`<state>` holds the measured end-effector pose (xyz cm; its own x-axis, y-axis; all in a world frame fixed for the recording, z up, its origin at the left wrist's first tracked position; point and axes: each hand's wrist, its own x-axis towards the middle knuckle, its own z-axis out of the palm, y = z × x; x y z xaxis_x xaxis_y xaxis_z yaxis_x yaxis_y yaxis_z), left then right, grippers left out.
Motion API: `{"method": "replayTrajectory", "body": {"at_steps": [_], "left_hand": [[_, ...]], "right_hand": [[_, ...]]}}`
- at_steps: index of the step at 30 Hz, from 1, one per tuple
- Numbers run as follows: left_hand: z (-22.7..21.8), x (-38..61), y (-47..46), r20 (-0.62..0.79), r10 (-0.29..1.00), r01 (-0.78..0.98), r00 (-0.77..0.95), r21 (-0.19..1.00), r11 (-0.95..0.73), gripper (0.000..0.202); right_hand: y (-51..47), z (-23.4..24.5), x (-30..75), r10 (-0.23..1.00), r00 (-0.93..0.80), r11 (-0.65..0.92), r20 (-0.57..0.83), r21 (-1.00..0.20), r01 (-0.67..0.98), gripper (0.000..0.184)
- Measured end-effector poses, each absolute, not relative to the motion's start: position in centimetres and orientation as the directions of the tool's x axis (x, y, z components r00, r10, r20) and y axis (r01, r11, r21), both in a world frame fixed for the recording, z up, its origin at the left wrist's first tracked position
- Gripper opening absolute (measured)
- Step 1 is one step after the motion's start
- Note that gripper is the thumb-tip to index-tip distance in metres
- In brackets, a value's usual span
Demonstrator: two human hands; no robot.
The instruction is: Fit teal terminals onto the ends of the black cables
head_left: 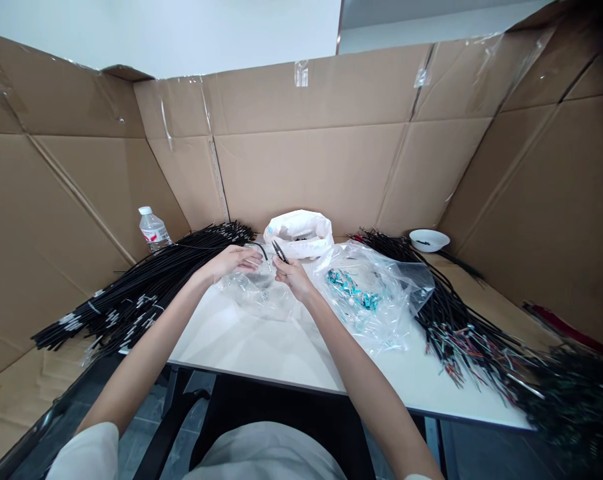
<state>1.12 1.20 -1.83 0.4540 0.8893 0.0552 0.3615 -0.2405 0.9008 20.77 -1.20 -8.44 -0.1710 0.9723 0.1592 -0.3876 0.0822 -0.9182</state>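
Observation:
My left hand (230, 261) and my right hand (290, 273) meet over the middle of the white table (261, 353). The left fingers pinch the end of a thin black cable (259, 248). The right fingers are closed on a small black tool or cable end (280, 251) that points up and away. Both hands hover just above a small clear plastic bag (256, 297) lying on the table.
A big bundle of black cables (146, 293) lies at the left, another with coloured wire ends (456, 327) at the right. A clear bag of teal parts (361, 293), a white bag (298, 233), a white bowl (428, 240) and a water bottle (152, 229) stand around. Cardboard walls surround the table.

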Motion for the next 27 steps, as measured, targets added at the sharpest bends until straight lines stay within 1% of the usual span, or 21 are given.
{"method": "replayTrajectory", "body": {"at_steps": [4, 8, 13, 16, 19, 21, 25, 27], "left_hand": [[-4.0, 3.0, 2.8, 0.044, 0.945, 0.191, 0.325, 0.975, -0.111, 0.036], [-5.3, 4.6, 3.3, 0.064, 0.965, 0.055, 0.254, 0.995, -0.080, 0.031], [-4.2, 4.7, 3.0, 0.167, 0.973, -0.040, 0.160, 0.986, -0.162, 0.026], [-2.9, 4.3, 2.7, 0.239, 0.966, -0.048, 0.093, 0.971, -0.236, 0.021], [-2.2, 4.0, 2.3, 0.294, 0.955, -0.037, 0.038, 0.955, -0.293, 0.016], [-2.1, 3.9, 2.1, 0.322, 0.947, -0.023, 0.014, 0.947, -0.321, 0.019], [-2.3, 3.6, 1.9, 0.365, 0.931, 0.017, -0.017, 0.931, -0.365, 0.038], [-2.3, 3.5, 2.0, 0.378, 0.925, 0.045, -0.021, 0.925, -0.377, 0.044]], "right_hand": [[-1.3, -8.3, 20.8, 0.975, -0.165, 0.072, 0.147, -0.917, -0.391, 0.047], [-1.3, -8.3, 20.8, 0.981, -0.149, 0.060, 0.127, -0.919, -0.390, 0.044], [-0.9, -8.2, 21.1, 0.994, -0.056, 0.062, 0.093, -0.911, -0.409, 0.043], [-1.0, -7.8, 21.5, 0.997, -0.007, 0.062, 0.072, -0.900, -0.431, 0.043], [-1.7, -7.3, 21.7, 0.999, -0.026, 0.016, 0.030, -0.900, -0.436, 0.047], [-2.3, -7.2, 21.6, 0.998, -0.059, -0.026, -0.001, -0.907, -0.420, 0.049], [-3.5, -7.4, 20.5, 0.995, -0.090, -0.066, -0.035, -0.923, -0.380, 0.044], [-3.8, -7.7, 19.9, 0.993, -0.108, -0.091, -0.055, -0.926, -0.366, 0.043]]}}
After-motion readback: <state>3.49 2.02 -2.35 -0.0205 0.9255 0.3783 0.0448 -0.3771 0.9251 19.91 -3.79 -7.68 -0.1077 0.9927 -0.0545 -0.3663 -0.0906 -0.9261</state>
